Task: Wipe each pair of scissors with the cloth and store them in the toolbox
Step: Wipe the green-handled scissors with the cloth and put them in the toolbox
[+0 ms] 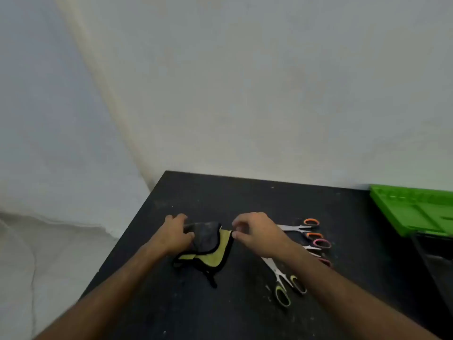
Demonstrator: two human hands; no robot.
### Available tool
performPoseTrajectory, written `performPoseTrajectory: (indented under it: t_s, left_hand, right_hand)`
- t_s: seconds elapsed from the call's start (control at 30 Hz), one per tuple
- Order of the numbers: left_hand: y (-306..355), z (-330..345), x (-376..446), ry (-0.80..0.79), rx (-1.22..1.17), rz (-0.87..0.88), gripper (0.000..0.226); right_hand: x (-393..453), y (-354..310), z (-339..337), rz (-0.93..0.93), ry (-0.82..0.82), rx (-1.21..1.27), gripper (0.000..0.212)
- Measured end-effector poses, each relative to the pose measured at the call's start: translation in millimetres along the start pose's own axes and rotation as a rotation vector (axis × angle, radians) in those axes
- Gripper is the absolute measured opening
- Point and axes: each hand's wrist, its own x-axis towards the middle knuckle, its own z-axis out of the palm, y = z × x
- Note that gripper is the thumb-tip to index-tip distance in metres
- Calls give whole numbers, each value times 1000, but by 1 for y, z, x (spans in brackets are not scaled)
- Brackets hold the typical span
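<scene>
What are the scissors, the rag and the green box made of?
Scissors: shiny pale blades look like metal; the coloured handle loops look like plastic, maybe rubbery. Cloth: soft fabric, since it folds and droops, yellow-green with dark edging. Toolbox: probably moulded plastic, with a smooth bright green surface and formed compartments.

Three pairs of scissors lie on the tabletop [245,200]: orange-handled [302,228], pink-handled [318,246] and green-handled [284,280]. One cloth [213,251] and one green toolbox [414,212] show. A fourth pair may hide behind the forearm.
</scene>
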Motion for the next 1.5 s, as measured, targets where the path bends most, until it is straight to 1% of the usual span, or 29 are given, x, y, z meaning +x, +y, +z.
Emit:
performPoseTrajectory:
  t_s: [0.07,0.1,0.17,0.2,0.23,0.27,0.33,0.43,0.5,0.53,0.6,0.67,0.7,0.8,0.9,0.97,1.07,1.1,1.17,1.23,1.27,1.3,1.37,1.43,1.5]
  left_hand:
    - [-17,14,1,51,-36,-28,65]
    - [-24,22,3,67,-64,-19,59]
    - [-33,31,4,112,-133,-16,40]
    - [-36,35,4,125,-160,-19,28]
    - [-38,38,7,131,-189,-12,19]
    - [-36,38,6,128,-207,-11,16]
    - [-33,39,4,110,-316,12,23]
    - [-23,36,-10,59,-649,89,30]
    - [-18,36,-27,7,-875,154,21]
    - [-13,35,-39,-31,-941,191,23]
    - [1,36,-66,-81,-1034,268,31]
    - [22,42,-91,-104,-1092,361,26]
    - [34,47,-102,-105,-1099,408,24]
    - [70,60,-127,-22,-1040,539,23]
    - [98,69,-145,48,-888,599,21]
    - [107,80,-145,124,-783,609,19]
    - [111,107,-135,189,-597,521,6]
    - [111,118,-127,190,-489,466,13]
    - [112,137,-116,170,-258,345,37]
    - [119,148,-112,146,-128,255,57]
    - [125,153,-113,132,-106,233,60]
    - [131,155,-115,122,-85,226,58]
    - [147,155,-120,97,-51,205,46]
    - [157,152,-122,82,-52,171,31]
    - [160,151,-124,66,-103,135,26]
  right_hand:
    - [12,-4,28,-26,2,-21,36]
    - [18,-6,41,-45,1,-46,41]
    - [29,-10,61,-67,-10,-76,49]
    - [34,-11,70,-76,-13,-94,49]
    - [40,-9,78,-84,-10,-124,48]
    - [43,-9,85,-96,-6,-166,47]
    - [48,-7,95,-95,-1,-210,46]
    - [44,-4,93,-103,25,-165,47]
    - [27,-2,86,-140,76,9,48]
    - [12,-2,81,-169,111,143,48]
    - [-22,-6,70,-231,157,401,46]
    - [-56,-13,60,-278,196,581,42]
    - [-71,-14,55,-293,234,621,40]
    - [-105,-12,40,-306,369,684,30]
    - [-134,7,22,-270,481,622,21]
    - [-150,30,11,-214,554,546,19]
    - [-169,64,-2,-85,596,409,23]
    - [-176,74,-5,-35,609,338,24]
    - [-185,93,-5,50,630,232,23]
    - [-190,107,0,109,620,200,24]
    - [-189,112,4,132,596,177,28]
    - [-188,116,7,154,555,143,34]
    - [-183,117,11,192,448,78,43]
    - [-174,112,11,204,360,34,41]
    - [-166,103,9,197,291,50,39]
